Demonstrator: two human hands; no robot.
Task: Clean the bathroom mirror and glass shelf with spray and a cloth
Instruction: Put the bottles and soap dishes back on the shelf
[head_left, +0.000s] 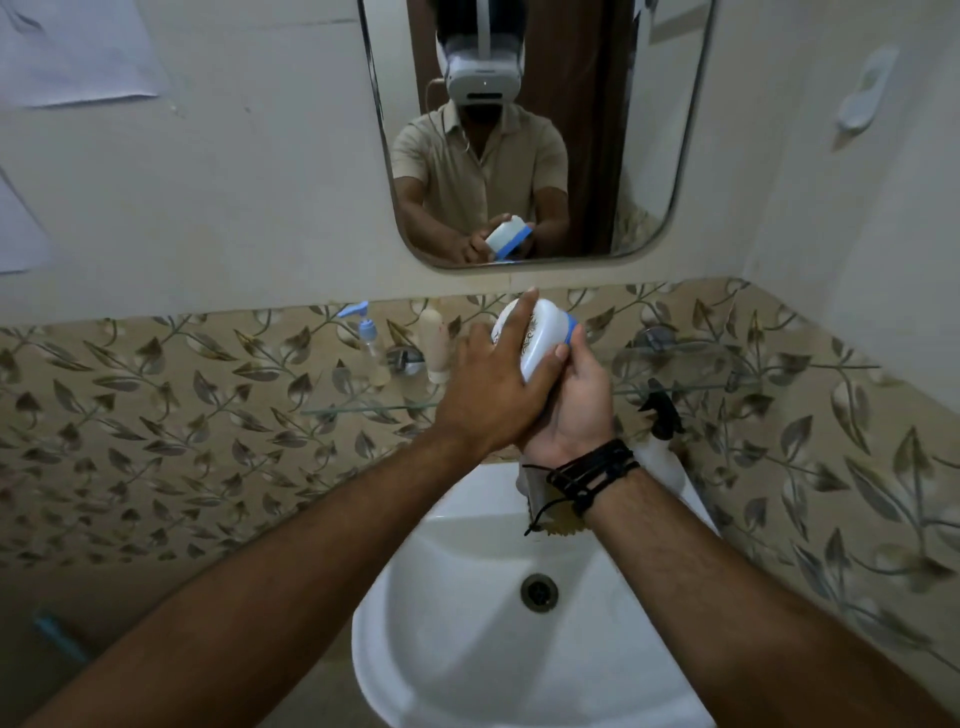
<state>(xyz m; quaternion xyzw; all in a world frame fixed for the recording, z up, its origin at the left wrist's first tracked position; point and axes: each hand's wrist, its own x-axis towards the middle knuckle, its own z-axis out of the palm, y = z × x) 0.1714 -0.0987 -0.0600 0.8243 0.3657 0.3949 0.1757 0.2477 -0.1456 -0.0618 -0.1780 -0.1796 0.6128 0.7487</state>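
Both hands hold a white plastic tub with a blue band (543, 335) just above the clear glass shelf (363, 408), its long axis tilted up and left. The left hand (493, 384) wraps over its near side, fingers closed on it; the right hand (576, 400) cups it from below, thumb pressed on. The dark-triggered spray bottle (660, 415) stands just under the shelf, nearer the right hand, and the rounded wall mirror (649, 130) hangs above the shelf.

- Both forearms reach forward and converge at the middle of the view; the sleeves do not show, the arms are bare
- The left hand (491, 387) lies palm down, its back to the camera; its fingers are stretched forward and spread, and it overlaps the right hand
- The right hand (579, 400) is turned palm up and cupped, its thumb pressed upward; dark cord bracelets (592, 475) wrap its wrist, a loose end hanging down
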